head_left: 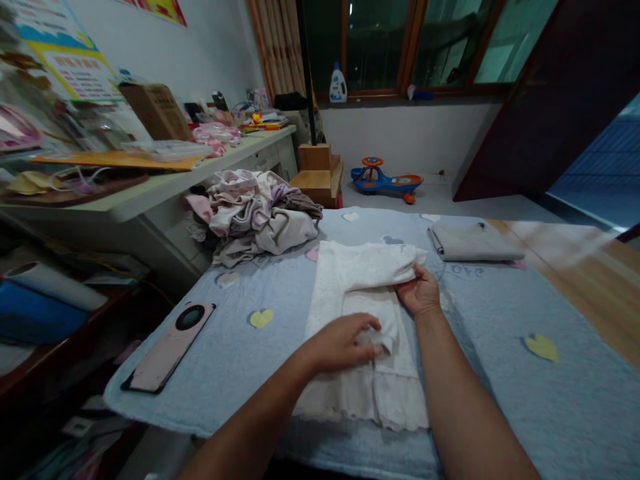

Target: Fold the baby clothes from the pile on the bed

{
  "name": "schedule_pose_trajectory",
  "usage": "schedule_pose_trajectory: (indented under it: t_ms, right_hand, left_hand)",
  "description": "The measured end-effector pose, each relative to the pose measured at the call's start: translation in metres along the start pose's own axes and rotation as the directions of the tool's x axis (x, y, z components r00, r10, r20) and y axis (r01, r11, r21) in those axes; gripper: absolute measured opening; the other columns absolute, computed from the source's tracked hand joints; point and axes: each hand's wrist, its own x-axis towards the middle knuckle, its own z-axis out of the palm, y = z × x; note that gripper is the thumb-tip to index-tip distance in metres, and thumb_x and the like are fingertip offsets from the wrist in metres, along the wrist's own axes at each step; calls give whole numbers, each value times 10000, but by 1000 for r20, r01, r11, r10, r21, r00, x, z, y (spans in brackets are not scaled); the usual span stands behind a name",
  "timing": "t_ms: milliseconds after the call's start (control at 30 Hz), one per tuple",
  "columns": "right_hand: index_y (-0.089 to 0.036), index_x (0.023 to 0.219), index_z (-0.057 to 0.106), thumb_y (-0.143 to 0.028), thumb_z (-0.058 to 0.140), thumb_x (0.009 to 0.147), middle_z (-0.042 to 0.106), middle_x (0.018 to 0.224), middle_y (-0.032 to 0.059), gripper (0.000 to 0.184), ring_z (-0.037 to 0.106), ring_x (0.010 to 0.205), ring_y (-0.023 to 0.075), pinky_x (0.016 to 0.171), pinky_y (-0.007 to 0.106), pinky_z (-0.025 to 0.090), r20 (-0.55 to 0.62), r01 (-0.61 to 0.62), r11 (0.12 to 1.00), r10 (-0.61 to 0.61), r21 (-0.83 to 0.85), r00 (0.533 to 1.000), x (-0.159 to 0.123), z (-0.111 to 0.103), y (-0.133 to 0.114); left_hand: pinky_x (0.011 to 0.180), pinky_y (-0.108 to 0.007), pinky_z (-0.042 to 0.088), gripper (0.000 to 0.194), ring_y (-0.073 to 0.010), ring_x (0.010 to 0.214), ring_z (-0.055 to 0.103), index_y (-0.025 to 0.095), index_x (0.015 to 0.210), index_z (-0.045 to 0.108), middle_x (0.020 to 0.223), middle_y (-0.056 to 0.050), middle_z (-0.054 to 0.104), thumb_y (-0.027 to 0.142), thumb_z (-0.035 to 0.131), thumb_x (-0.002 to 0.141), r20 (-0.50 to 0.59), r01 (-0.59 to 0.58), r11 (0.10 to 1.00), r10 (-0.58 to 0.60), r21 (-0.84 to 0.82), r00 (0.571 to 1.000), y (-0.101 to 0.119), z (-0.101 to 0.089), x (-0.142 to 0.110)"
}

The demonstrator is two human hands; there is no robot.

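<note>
A white garment with a lace hem (353,393) lies flat on a light blue quilted cover with heart patches (500,393), its upper part folded over. My left hand (343,343) is curled around a gathered fold of the white cloth near its middle. My right hand (419,291) grips the folded edge at the garment's right side. A folded grey-beige garment (473,241) lies beyond my right hand. A heap of crumpled clothes (255,217) sits beyond my left hand.
A pink-backed phone (167,347) lies on the cover's left part. A cluttered white desk (150,190) runs along the left. Wooden steps (317,177), a blue ride-on toy (386,180) and a dark door (545,100) stand beyond the bed.
</note>
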Motion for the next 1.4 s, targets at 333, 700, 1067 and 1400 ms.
schedule_pose_trajectory:
  t_ms: [333,700,1067,1400]
  right_hand:
    - [-221,1043,690,-130,492,809,769,929,-12,320,716,898,146,943,339,547,-58,-3,1000,4,3,998,-1,3,-2]
    - [-210,1050,690,-179,508,790,769,900,-7,319,717,869,151,904,338,559,-114,12,1000,-9,25,993,-4,3,-6]
    - [-191,1026,694,-142,507,792,763,888,-3,304,714,822,147,835,305,587,-251,30,999,-20,35,968,6,-5,-7]
    - [-189,969,696,-167,529,753,757,872,1,274,712,823,156,817,313,593,-244,63,998,-61,-1,968,9,-11,-4]
  left_hand:
    - [1167,-473,284,449,-239,1447,305,169,1408,432,1535,-144,388,280,366,979,-375,146,862,54,485,925,-46,-15,19]
    - [1076,-405,378,407,-232,1257,535,140,1295,521,1331,-148,594,348,311,1015,-409,271,754,-4,598,913,-84,-52,49]
    - [1155,-443,278,519,-266,1443,301,112,1443,370,1551,-175,346,353,371,983,-361,357,589,-117,725,925,-134,-87,105]
    - [1087,-450,341,369,-271,1270,493,146,1242,535,1312,-159,572,312,392,945,-459,469,537,-164,701,873,-116,-88,116]
